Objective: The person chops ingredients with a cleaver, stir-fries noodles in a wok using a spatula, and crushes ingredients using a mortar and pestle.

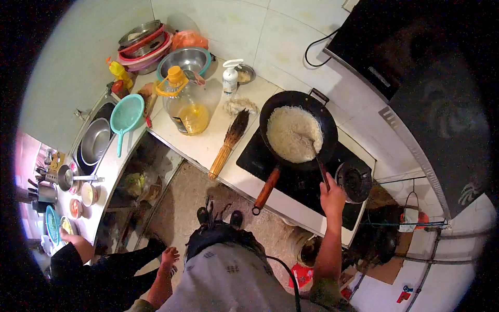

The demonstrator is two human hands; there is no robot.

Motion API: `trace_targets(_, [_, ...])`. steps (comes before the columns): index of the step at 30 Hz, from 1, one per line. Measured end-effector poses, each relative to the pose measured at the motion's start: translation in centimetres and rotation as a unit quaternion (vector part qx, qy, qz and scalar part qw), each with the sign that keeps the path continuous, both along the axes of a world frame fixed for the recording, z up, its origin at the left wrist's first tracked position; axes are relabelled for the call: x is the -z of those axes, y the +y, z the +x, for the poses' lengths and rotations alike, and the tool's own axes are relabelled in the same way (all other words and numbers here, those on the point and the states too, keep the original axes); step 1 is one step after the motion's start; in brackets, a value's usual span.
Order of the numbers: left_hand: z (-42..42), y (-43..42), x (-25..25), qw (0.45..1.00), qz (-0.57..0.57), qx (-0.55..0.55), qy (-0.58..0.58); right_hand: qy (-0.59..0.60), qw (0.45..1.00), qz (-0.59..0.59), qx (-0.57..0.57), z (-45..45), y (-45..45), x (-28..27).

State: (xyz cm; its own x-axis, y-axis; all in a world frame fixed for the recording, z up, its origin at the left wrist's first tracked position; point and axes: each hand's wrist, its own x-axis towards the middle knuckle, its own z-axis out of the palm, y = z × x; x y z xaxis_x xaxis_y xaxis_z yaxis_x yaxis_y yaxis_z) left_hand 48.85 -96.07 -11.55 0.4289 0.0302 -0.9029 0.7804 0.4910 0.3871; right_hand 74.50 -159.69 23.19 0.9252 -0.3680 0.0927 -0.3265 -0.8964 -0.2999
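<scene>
My right hand (332,196) is closed around the handle of a spatula (322,165), whose blade sits in pale, lumpy food (291,130). The food fills the bottom of a dark wok (270,106) on the black stove (291,190). The wok's wooden handle (267,190) points toward me, with no hand on it. My left hand (169,257) hangs low beside my body, fingers loosely bent and apart, holding nothing.
A bamboo brush (228,145), an oil jug (192,117) and a white pump bottle (230,78) stand or lie left of the stove. Beyond are a turquoise strainer (127,113) and stacked basins (145,47). Another person's hand (78,244) is at the left counter. A range hood (442,99) overhangs the right.
</scene>
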Motion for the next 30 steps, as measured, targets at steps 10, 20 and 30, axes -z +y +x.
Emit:
trace_targets(10, [-5.2, -4.3, -6.5, 0.99, 0.134, 0.011, 0.052, -0.002, 0.999, 0.02, -0.028, 1.5, -0.7, -1.2])
trace_targets(20, [-11.8, -5.8, -8.5, 0.967, 0.234, -0.015, 0.096, 0.099, 0.994, 0.015, -0.043, 3.0, -0.7, 4.5])
trace_targets(30, [-15.5, -4.1, -8.6, 0.96, 0.238, -0.007, 0.146, -0.137, 0.978, 0.097, -0.124, 3.8, 11.7, 1.9])
